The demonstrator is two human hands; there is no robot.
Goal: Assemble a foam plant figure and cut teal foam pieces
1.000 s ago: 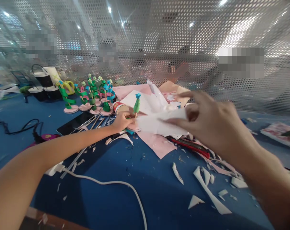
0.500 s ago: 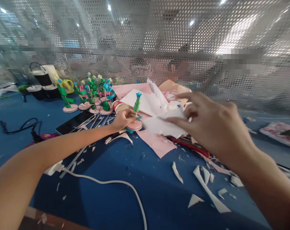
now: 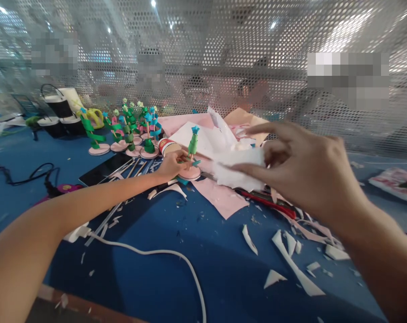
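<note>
My left hand (image 3: 172, 164) reaches far across the blue table (image 3: 149, 215) and pinches the stick of a small craft tree (image 3: 192, 146), green with a blue star on top. The tree stands on a round pink base (image 3: 190, 173). Close to the camera, my right hand (image 3: 300, 168) is raised over the table, its thumb and fingers closed on a crumpled white piece of paper (image 3: 239, 168). The index finger points out to the left above the paper.
Several finished green and blue craft trees (image 3: 129, 132) stand at the back left. Pink and white sheets (image 3: 220, 134) lie behind the hands. A red cutter (image 3: 267, 201), white scraps (image 3: 291, 258), a white cable (image 3: 149, 255), a dark tablet (image 3: 104, 169) and black pots (image 3: 60, 116) lie around. A perforated screen (image 3: 203, 54) closes the back.
My right hand has carried the white paper slightly to the right and up. My left hand keeps its hold on the tree's stick.
</note>
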